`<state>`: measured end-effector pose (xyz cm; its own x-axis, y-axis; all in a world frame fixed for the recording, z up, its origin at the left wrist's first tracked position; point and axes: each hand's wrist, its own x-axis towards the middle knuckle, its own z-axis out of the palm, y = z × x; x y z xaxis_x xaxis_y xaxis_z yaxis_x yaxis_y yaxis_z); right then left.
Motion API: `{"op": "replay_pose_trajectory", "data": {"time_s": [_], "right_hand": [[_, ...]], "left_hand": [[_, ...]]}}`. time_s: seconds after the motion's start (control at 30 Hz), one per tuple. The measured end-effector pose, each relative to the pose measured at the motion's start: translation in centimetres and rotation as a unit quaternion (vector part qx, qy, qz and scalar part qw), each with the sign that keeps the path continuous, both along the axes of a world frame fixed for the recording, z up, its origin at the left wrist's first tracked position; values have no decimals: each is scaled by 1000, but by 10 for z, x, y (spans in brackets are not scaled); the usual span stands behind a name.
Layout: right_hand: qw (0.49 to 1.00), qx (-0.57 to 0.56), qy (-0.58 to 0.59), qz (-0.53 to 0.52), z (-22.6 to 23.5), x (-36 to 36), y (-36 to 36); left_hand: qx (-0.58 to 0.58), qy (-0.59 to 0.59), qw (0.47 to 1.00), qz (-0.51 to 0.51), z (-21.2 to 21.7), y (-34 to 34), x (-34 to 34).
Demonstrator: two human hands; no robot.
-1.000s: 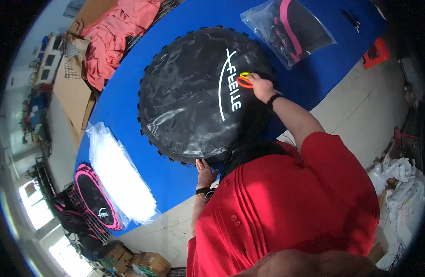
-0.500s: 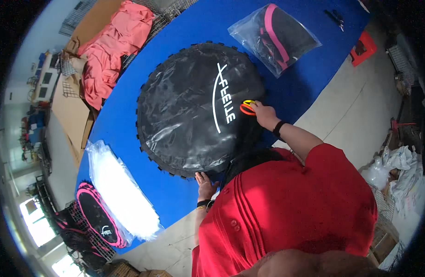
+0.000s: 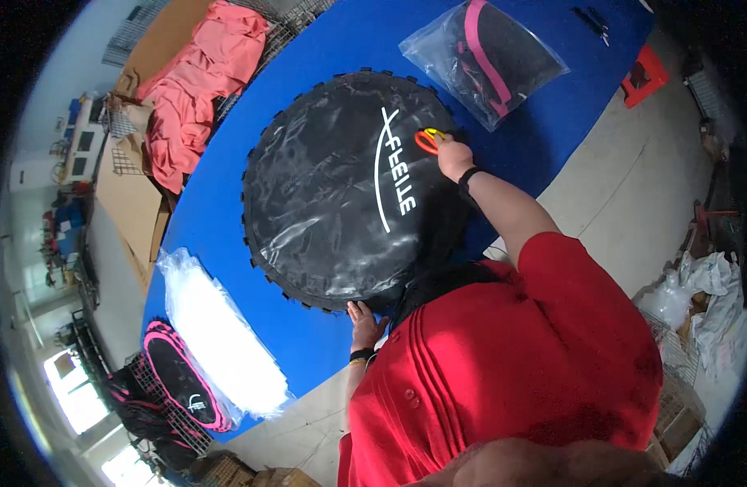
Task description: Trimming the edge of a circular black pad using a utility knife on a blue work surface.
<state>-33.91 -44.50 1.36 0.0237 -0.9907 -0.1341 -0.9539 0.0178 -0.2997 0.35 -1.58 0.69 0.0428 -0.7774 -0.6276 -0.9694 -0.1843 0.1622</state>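
Since the earlier frame, the right hand [image 3: 453,156] had slid further along the mat [image 3: 341,191] rim, away from the body, and the view had shifted with it. Right hand was closed on orange-handled scissors [image 3: 426,140] at the mat's far right edge. Left hand [image 3: 363,318] lay flat and open, fingers on the near rim, pinning it. Mat was a round black disc with edge tabs and white lettering, lying centred on the blue table [image 3: 308,65].

To do this well, my read: keep the left hand pressing so the mat can't rotate, snip close to the tabs, blades angled off the fabric.

Packages: a clear bag [image 3: 483,57] holding black-and-pink gear lay beyond the mat, a long clear white-filled bag [image 3: 219,333] near left. Flat brown cardboard [image 3: 130,195] and pink cloth [image 3: 199,89] sat off the table's left end.
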Motion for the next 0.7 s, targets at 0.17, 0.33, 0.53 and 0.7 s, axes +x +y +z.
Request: {"op": "replay_pose_trajectory", "data": {"time_s": [0.17, 0.33, 0.53, 0.7], "right_hand": [[992, -59, -19, 112, 12, -18, 70], [976, -45, -32, 210, 28, -17, 137], [958, 63, -35, 277, 52, -14, 195], [934, 104, -13, 342, 71, -12, 223]], "left_hand": [[10, 49, 996, 72, 6, -2, -4], [-15, -16, 999, -39, -12, 2, 2], [-24, 18, 1000, 2, -8, 3, 4], [-44, 68, 996, 39, 19, -1, 1]]}}
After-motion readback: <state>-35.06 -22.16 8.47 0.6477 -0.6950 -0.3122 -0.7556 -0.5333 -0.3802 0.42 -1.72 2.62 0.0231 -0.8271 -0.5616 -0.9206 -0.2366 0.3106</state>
